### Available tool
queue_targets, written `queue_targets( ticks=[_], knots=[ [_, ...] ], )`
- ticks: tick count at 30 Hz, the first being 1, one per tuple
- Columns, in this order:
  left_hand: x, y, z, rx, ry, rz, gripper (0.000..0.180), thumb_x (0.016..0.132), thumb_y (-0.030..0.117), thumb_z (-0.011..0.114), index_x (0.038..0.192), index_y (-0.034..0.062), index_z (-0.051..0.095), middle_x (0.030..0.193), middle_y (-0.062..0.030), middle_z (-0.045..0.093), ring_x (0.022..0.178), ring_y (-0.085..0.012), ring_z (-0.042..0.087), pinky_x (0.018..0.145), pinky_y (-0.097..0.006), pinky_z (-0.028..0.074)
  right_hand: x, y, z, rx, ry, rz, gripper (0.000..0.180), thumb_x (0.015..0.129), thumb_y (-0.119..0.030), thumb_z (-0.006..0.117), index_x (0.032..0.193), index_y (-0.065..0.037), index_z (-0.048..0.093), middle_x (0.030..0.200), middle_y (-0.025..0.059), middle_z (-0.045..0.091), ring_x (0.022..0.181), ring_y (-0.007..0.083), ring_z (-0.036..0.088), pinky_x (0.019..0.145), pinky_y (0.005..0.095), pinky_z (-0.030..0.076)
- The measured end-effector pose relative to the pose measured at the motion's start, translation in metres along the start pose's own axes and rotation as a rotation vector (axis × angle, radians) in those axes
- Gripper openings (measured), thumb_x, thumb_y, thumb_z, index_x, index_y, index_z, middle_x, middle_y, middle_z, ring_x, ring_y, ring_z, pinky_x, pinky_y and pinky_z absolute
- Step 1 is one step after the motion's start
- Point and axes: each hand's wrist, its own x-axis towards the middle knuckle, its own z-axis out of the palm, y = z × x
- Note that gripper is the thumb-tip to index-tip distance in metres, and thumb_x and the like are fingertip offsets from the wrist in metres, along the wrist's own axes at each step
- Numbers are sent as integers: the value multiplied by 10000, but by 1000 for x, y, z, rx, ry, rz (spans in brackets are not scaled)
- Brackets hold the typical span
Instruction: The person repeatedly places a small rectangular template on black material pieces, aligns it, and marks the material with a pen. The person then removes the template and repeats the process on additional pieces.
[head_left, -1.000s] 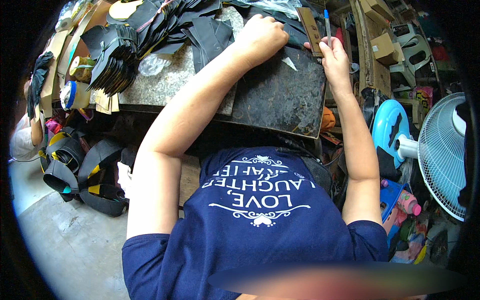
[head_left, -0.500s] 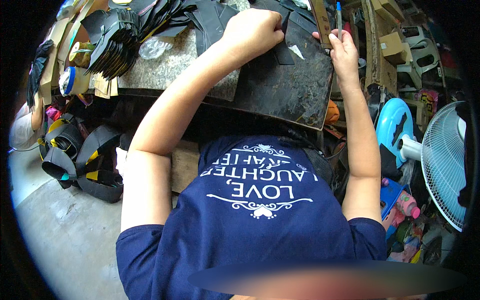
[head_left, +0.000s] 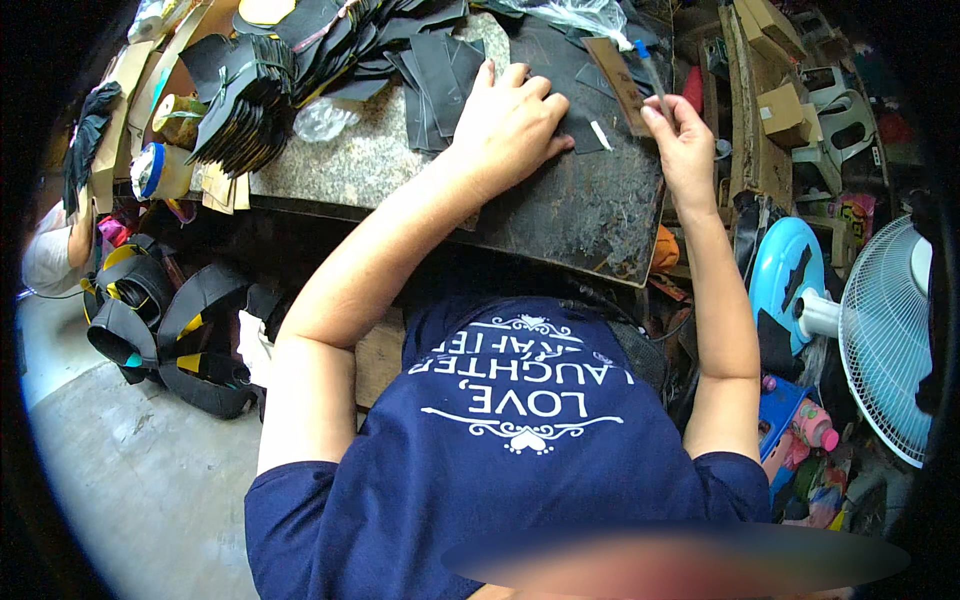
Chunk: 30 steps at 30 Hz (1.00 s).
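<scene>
My left hand [head_left: 508, 125] rests on the dark worktable [head_left: 540, 215] with its fingers apart, pressed over a black sheet piece [head_left: 587, 135]. Several more black cut pieces [head_left: 430, 85] lie beside its fingertips. A small white scrap [head_left: 601, 135] is just right of my left thumb. At the table's right edge, my right hand [head_left: 685, 145] pinches a blue-tipped pen [head_left: 652, 75], which points up and away. A flat brown strip [head_left: 615, 85] lies slanted at my right fingertips; I cannot tell whether they also grip it.
Stacked black pieces [head_left: 245, 100] tied in bundles, a clear plastic bag [head_left: 325, 120] and a blue-rimmed tub [head_left: 160, 172] crowd the table's left. Black looped bands [head_left: 170, 330] sit on the floor. A fan [head_left: 885, 340] and a blue round stool seat [head_left: 785, 270] stand at right.
My left hand has opened from a closed grip and come down flat on the table. My right hand has moved slightly nearer, and the pen and strip now lean left. The view has shifted slightly.
</scene>
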Motion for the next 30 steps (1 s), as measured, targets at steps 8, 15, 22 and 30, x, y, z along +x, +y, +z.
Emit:
queue_targets(
  ticks=[8,15,22,30],
  knots=[
    [-4,-2,6,-71,81,-91,338,873,251,703,1140,54,633,1130,-111,648,1199,-323,551,1068,-498,400,-11,-23,38,-214,-169,30,221,932,-148,681,1127,-51,718,934,92,761,833,125,706,760,282,533],
    [-3,-1,10,8,254,-48,339,864,257,691,1107,25,647,1123,-139,661,1187,-352,565,1047,-525,408,-15,-32,44,-475,-171,-13,248,910,-258,667,1122,-151,739,969,120,739,877,322,716,751,385,548],
    [-4,2,4,53,24,-112,452,897,390,676,1223,78,670,1221,-123,655,1292,-332,519,1110,-531,371,-18,-28,41,-468,-207,-129,246,946,-245,651,1125,-97,733,952,103,739,863,233,699,752,334,536],
    [-3,1,10,53,176,-86,532,805,529,738,1044,55,715,1061,-107,681,1175,-290,563,1040,-523,402,-14,-32,16,-106,-110,-65,359,1070,-374,502,1015,-72,687,823,16,634,733,84,589,631,247,478]
  ],
)
